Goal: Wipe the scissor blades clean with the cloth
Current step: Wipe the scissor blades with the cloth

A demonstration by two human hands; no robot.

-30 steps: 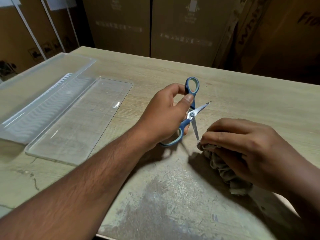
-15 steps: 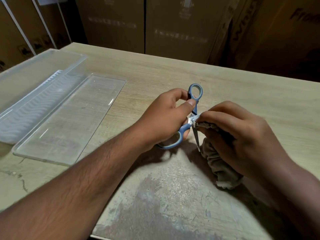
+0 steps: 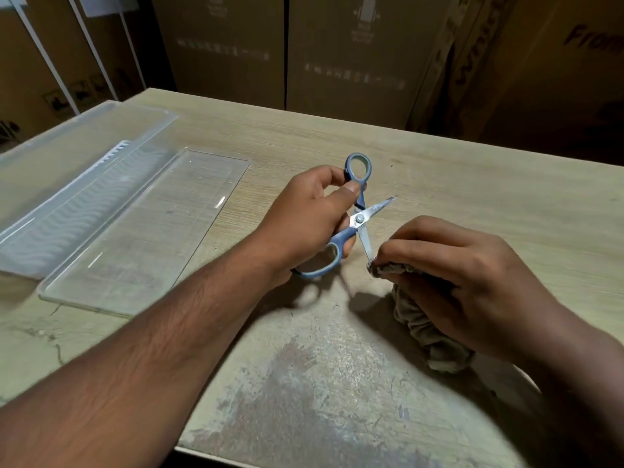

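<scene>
Blue-handled scissors (image 3: 358,219) are held above the wooden table, blades spread apart. My left hand (image 3: 310,221) grips the two handles, thumb on the upper one. One blade points up and right, bare. The other blade points down, and its tip goes into a bunched grey-brown cloth (image 3: 425,322). My right hand (image 3: 462,282) grips the cloth and pinches it around that lower blade's tip. The rest of the cloth hangs below my right palm onto the table.
A clear plastic box (image 3: 44,197) and its flat clear lid (image 3: 141,238) lie on the table (image 3: 472,184) to the left. Cardboard boxes stand behind the table's far edge. A worn, scratched patch marks the near table surface.
My right hand slid the cloth from the pivot down along the lower blade to its tip. The upper blade is uncovered again. My left hand kept its grip.
</scene>
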